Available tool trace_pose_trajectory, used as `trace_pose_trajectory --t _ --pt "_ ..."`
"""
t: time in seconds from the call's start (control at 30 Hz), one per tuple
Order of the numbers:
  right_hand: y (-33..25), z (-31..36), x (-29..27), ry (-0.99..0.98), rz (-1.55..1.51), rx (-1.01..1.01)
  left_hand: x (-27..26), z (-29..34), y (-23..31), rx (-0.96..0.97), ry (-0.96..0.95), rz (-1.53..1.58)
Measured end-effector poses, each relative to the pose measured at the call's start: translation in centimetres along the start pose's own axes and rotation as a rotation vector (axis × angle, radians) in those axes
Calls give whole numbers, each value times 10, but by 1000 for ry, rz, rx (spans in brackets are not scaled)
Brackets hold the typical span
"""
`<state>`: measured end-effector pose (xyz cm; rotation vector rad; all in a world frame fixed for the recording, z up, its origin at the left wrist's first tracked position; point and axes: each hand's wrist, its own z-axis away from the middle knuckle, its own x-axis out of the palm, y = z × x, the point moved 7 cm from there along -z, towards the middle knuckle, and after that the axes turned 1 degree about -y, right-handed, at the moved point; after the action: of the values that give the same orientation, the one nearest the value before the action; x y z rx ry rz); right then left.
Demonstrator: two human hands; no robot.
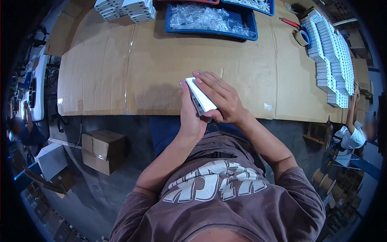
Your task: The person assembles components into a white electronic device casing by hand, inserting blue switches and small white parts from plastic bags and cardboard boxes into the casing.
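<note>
White block [204,99], just one — perhaps two-part — sits clamped between two hands [189,113] [226,101]; three trays [209,34] lie beyond.

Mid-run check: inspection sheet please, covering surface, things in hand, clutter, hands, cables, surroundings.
Surface: brown cardboard covering the table.
Things in hand: one white-topped piece, tilted.
Clutter: blue tray of clear parts; tape roll and red-handled tool, upper right; stacked white pieces at right.
Hands: left hand cups the piece's side; right hand has fingers over its top.
Cables: nothing clearly seen; under-table area dim.
Surroundings: cardboard box on floor, left; people at both sides.
</note>
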<state>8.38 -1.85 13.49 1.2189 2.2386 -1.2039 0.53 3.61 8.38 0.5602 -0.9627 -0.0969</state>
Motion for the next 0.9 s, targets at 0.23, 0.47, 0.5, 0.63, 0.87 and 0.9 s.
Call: trace_pose_trajectory --t 0.23,0.47,0.5,0.63,0.87,0.9 --pt "6 6 2 -10 -22 65 -7 -3 -7 -13 5 6" --pt "0 4 -6 25 -226 309 -6 1 10 296 20 -314" --pt "8 10 -8 175 -365 455 -10 1 12 365 9 -428" --pt "0 14 5 193 -531 602 -17 -4 23 637 -61 -692" --pt "-4 2 -21 119 -279 436 -7 -1 37 812 -189 -883" --pt "-2 5 -23 119 -277 430 -5 0 36 819 -190 -881"
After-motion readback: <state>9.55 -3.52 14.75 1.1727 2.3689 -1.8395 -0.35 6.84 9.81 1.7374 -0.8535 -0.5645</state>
